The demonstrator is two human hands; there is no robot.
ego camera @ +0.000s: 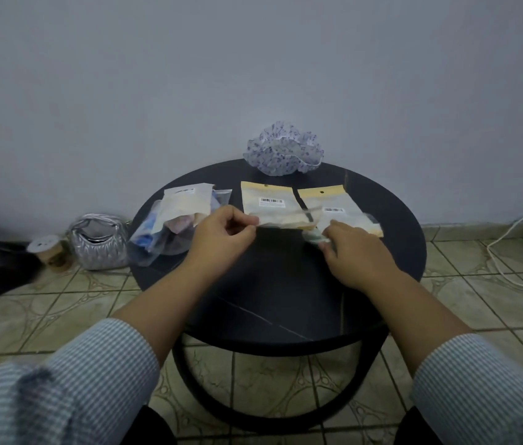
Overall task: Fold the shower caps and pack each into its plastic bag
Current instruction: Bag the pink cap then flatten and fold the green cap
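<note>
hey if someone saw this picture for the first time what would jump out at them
Probably the two hands at the middle of the round black table: the left hand and right hand pinch a clear plastic bag between them. Behind them, at the table's far edge by the wall, sits a ruffled, purple-dotted shower cap, still unfolded. A pile of packed bags lies at the table's left.

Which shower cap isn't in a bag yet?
The white shower cap with purple spots, lying puffed up and loose at the table's far edge. The others sit inside plastic bags.
</note>
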